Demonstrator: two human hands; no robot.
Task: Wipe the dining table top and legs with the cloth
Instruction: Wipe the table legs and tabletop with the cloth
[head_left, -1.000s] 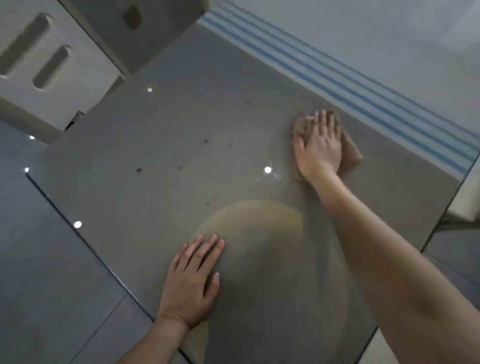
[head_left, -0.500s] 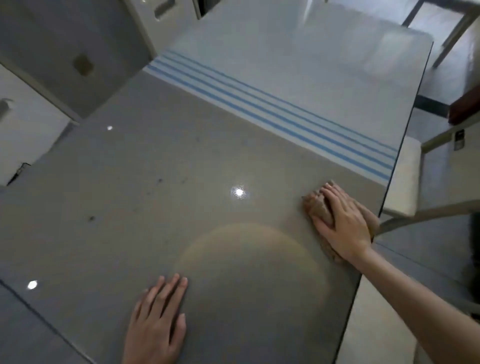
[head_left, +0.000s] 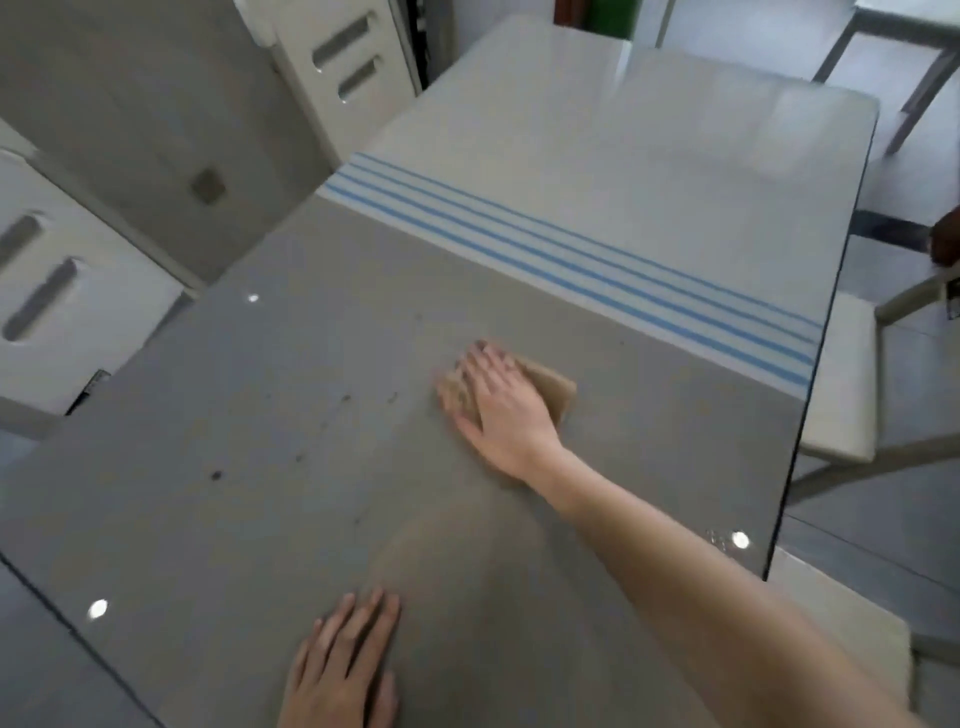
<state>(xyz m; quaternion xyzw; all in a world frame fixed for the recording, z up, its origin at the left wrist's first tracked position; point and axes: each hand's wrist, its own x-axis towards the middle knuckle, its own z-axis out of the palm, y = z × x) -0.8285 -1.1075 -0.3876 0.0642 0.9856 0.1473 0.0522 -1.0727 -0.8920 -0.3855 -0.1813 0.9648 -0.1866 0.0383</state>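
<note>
- The dining table fills most of the view. It has a glossy grey half near the person, a band of blue stripes across the middle, and a pale half beyond. Its legs are out of view.
- A white cupboard stands just beside the table's left edge, and a white chair sits at its right edge.
- The right hand reaches out over the grey half and lies flat on the cloth. Its fingers are straight and close together and the palm bears down, so it pins the cloth rather than pinching it.
- The left hand rests flat on the near part of the top, fingers straight and slightly spread, holding nothing. It looks like a brace for the reach.
- The cloth is tan and lies on the grey half just short of the stripes. Most of it is under the right hand, with a corner showing to the hand's right.
- Dark specks dot the grey surface to the left of the cloth, some near it and others well apart.
- The step in hand appears to be wiping the top. The task seems far from done, since specks remain and the legs cannot be reached from this stance.
- The next move likely calls for a firm, flat sweep leftward across the specks, keeping the cloth under the palm so it does not bunch or slip free.
</note>
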